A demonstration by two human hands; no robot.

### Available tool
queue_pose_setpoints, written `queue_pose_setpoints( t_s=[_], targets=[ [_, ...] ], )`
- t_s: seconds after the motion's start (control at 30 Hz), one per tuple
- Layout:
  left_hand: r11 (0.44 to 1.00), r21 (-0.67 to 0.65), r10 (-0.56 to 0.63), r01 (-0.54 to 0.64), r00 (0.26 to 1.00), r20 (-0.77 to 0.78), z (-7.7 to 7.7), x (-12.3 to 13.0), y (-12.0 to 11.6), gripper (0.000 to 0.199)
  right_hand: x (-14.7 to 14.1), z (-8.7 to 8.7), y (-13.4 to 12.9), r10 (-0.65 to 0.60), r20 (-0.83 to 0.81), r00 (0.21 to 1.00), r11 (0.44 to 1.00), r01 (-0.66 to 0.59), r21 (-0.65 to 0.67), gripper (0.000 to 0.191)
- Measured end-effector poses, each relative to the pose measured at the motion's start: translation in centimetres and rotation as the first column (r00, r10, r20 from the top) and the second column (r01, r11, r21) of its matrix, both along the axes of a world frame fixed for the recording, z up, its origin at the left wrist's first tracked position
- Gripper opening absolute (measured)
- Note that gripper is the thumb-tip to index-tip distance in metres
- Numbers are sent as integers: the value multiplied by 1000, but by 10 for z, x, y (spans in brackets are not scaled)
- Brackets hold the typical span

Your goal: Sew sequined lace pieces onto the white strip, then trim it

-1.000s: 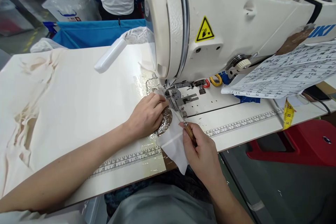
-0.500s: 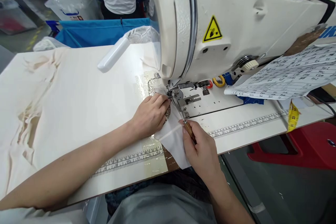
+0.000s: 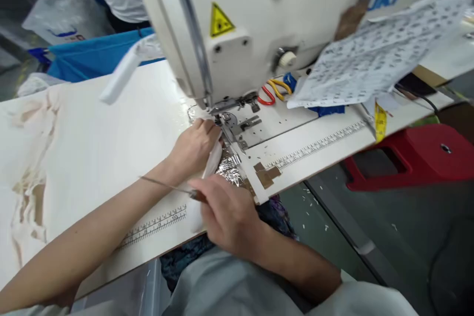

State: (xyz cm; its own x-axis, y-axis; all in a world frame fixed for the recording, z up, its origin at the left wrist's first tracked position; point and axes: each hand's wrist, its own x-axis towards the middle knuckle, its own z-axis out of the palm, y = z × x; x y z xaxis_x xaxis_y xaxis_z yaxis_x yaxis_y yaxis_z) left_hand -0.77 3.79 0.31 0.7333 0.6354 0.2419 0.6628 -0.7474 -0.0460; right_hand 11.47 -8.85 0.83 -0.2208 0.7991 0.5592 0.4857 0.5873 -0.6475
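Note:
My left hand (image 3: 196, 144) is closed beside the needle area of a white sewing machine (image 3: 255, 24), its fingers pressed on white fabric (image 3: 213, 159). The cloth runs down from those fingers towards the table's front edge, passing partly behind my other hand. My right hand (image 3: 235, 219) is wrapped round the handle of an awl (image 3: 166, 185). The thin metal shaft points left, its tip over my left forearm. A narrow white strip (image 3: 254, 174) lies in a metal guide to the right of the fabric. My left fingertips are partly hidden.
Red-handled and yellow-handled tools (image 3: 278, 90) lie behind the presser foot. A printed sheet (image 3: 374, 54) hangs at the right, above a yellow tape measure (image 3: 380, 122). Pale fabric (image 3: 37, 168) lies at the left. A red stool (image 3: 440, 153) stands at the right; a person sits beyond a blue cloth bin (image 3: 96, 54).
My right hand has moved left with the awl, which has swung from pointing at the needle to pointing left. The fabric has shifted left, uncovering the metal guide and strip. The view has also shifted.

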Motion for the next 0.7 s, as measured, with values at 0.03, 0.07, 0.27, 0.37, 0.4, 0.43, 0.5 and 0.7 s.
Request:
queue_pose_setpoints(
  t_s=[0.03, 0.07, 0.27, 0.37, 0.4, 0.43, 0.5, 0.7],
  targets=[
    [999, 32, 0, -1, 1000, 13, -1, 0, 0, 33, -5, -2, -3, -9, 4, 1000, 1000, 9, -18, 33],
    [998, 61, 8, -10, 999, 37, -2, 0, 0, 33, -8, -3, -5, -22, 10, 1000, 999, 23, -41, 35],
    [989, 61, 122, -133, 981, 154, -11, 2, 2, 33, -3, -6, -11, -60, 4, 998, 997, 60, -57, 37],
    [985, 20, 159, -169, 955, 252, -18, 0, 6, 32, 11, -6, -13, -85, -26, 996, 994, 83, -68, 34],
    [985, 8, 163, -173, 940, 301, -21, -1, 9, 31, 17, -6, -12, -106, -26, 994, 992, 104, -77, 32],
    [985, -10, 163, -170, 922, 351, -23, -2, 12, 30, 23, -8, -11, -132, -11, 991, 988, 131, -80, 31],
    [987, -69, 162, -146, 885, 437, -27, -5, 17, 28, 36, -12, -4, -199, 72, 977, 974, 206, -90, 28],
    [965, -254, 197, -64, 819, 539, -24, -10, 23, 21, 50, -24, 24, -359, 362, 861, 907, 413, -84, 35]
  ],
)
